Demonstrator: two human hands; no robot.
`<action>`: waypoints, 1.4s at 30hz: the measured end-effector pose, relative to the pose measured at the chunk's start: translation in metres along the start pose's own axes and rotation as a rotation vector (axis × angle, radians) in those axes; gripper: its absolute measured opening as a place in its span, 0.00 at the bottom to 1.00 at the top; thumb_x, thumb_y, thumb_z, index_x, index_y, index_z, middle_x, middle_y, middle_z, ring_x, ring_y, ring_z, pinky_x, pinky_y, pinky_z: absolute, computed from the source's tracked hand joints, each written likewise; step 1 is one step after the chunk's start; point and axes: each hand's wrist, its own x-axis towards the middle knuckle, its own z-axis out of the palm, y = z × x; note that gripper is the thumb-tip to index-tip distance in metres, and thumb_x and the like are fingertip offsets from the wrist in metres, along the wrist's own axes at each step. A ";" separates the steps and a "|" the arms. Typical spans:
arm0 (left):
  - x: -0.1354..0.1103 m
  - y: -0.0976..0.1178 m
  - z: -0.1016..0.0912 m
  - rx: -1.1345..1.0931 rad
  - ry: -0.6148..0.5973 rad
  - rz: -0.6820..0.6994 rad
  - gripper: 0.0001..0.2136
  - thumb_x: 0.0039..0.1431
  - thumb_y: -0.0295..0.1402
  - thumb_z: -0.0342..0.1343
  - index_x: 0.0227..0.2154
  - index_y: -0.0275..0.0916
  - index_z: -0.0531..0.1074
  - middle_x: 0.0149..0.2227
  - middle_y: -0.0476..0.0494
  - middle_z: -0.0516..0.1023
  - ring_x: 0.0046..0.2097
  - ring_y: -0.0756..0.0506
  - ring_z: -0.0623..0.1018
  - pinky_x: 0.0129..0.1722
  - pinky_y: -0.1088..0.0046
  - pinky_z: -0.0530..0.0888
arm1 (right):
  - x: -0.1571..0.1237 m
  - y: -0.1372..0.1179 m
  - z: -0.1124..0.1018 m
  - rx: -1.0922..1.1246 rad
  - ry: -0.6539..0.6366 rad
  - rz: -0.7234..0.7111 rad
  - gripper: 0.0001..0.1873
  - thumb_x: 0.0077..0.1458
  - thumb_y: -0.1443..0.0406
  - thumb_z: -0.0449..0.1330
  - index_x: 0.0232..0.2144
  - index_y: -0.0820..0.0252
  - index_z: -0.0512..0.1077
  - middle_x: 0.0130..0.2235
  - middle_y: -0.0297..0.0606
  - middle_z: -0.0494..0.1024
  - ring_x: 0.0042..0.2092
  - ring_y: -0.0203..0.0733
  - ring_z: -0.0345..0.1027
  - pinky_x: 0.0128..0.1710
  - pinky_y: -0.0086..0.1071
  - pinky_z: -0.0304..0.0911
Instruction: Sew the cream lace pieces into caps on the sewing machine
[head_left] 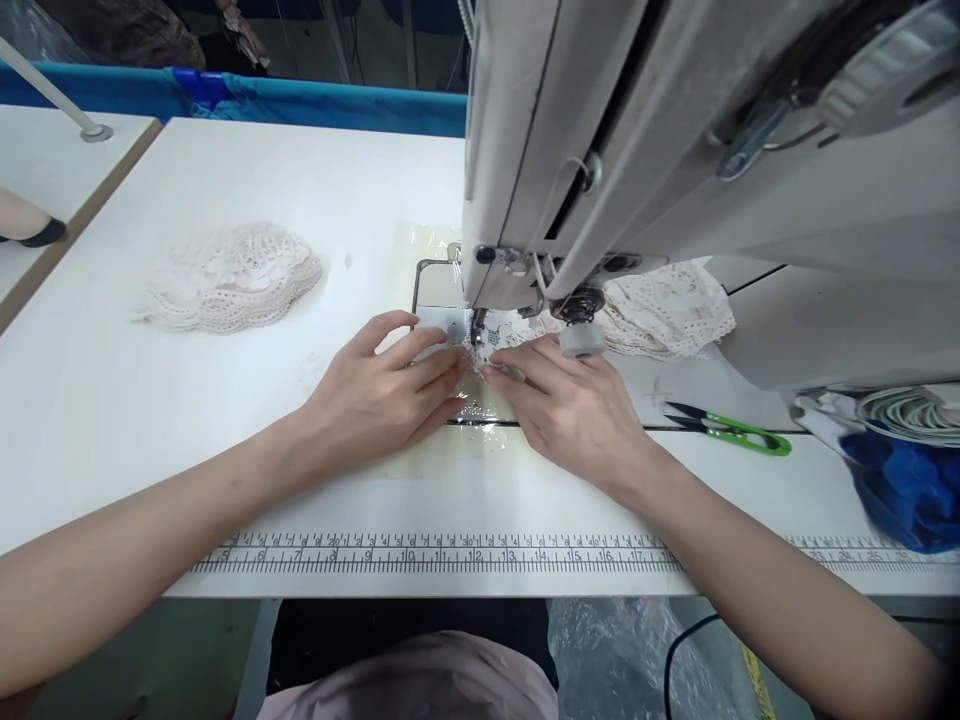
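My left hand (pixel 379 388) lies flat with fingers spread on the sewing machine bed, fingertips touching a small piece of white lace (pixel 487 345) at the needle. My right hand (pixel 566 405) rests opposite it, fingers stretched out and pressing the same lace down. The lace runs under the presser foot (pixel 478 325) and bunches to the right behind the machine head (pixel 675 300). The grey sewing machine (pixel 645 150) fills the upper right.
A heap of white lace pieces (pixel 232 275) lies on the white table (pixel 150 400) at the left. Green-handled thread snips (pixel 731 430) lie right of my right hand. A printed ruler (pixel 450 552) runs along the front edge. Blue cloth (pixel 911 490) sits far right.
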 end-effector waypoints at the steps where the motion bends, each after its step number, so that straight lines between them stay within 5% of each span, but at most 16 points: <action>1: 0.000 0.000 0.000 -0.004 0.003 -0.004 0.10 0.66 0.33 0.53 0.45 0.36 0.74 0.45 0.48 0.82 0.48 0.44 0.78 0.50 0.60 0.70 | 0.000 0.000 0.000 0.003 0.004 -0.001 0.17 0.63 0.75 0.49 0.42 0.60 0.77 0.44 0.34 0.81 0.42 0.39 0.69 0.39 0.35 0.57; 42: 0.003 -0.012 0.016 -0.088 -0.073 -0.206 0.11 0.68 0.37 0.48 0.46 0.42 0.72 0.50 0.45 0.79 0.53 0.41 0.76 0.56 0.54 0.64 | 0.005 0.006 0.006 -0.059 -0.052 0.034 0.17 0.62 0.74 0.52 0.47 0.58 0.76 0.46 0.37 0.80 0.45 0.44 0.69 0.48 0.41 0.64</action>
